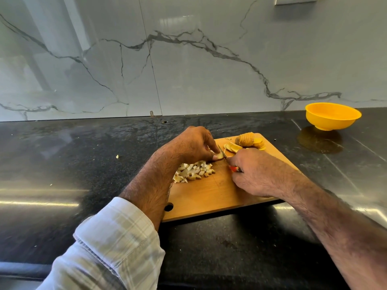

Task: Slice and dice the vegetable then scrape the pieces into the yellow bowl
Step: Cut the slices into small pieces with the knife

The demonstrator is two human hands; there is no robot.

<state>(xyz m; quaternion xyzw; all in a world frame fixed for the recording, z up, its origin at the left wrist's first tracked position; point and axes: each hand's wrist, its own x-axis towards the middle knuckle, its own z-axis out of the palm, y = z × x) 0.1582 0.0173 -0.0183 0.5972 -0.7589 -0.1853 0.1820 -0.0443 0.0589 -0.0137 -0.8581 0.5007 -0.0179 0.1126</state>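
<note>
While the left hand (191,144) pinches a firm, slippery-looking vegetable slice (219,156) under its fingertips, the right hand (254,171) grips a small knife (222,152) just beside them; diced pieces (193,171) lie below the left fingers.

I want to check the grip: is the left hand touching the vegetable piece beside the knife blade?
Touching. In the head view, the left hand pinches the pale vegetable piece with its fingertips, on the cutting board, next to the knife.
</note>
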